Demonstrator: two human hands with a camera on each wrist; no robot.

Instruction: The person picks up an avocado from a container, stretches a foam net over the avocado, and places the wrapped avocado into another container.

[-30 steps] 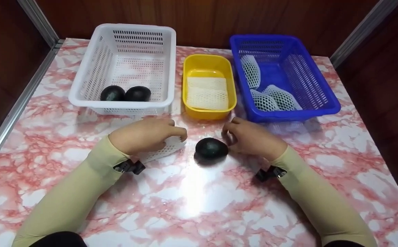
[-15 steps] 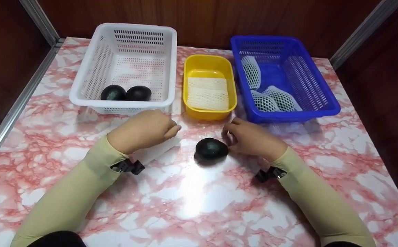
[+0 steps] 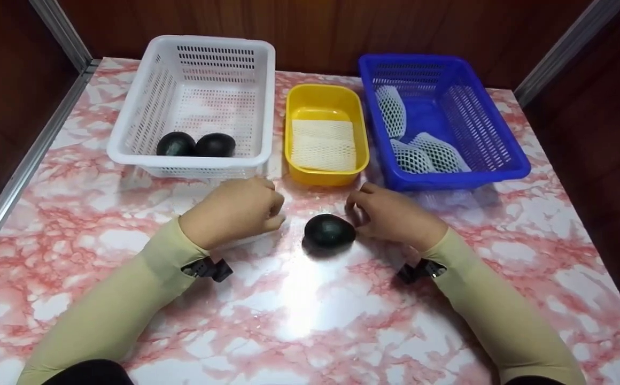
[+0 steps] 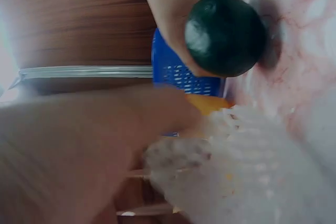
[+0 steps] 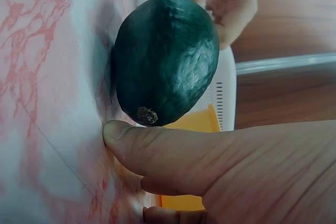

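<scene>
A dark green avocado [image 3: 330,231] lies on the marbled table between the two hands. My left hand [image 3: 235,211] is to its left, thumb and fingers pinching a white foam net sleeve [image 4: 252,171]; the hand hides most of the sleeve in the head view, and in the left wrist view both are blurred. On the other side, my right hand [image 3: 395,216] rests with loosely bent fingers and holds nothing. Its thumb [image 5: 142,145] sits close to the avocado's stem end, the tip at the table.
A white basket [image 3: 192,160] at back left contains two more avocados [image 3: 196,145]. In the middle, a yellow tub [image 3: 327,178] holds flat foam nets [image 3: 323,144]. At back right stands a blue basket [image 3: 459,179] with several net-wrapped avocados [image 3: 438,152].
My left hand first lifted and turned over the foam net sleeve, then came back down and slightly toward the avocado. The right hand and the avocado have stayed in place.
</scene>
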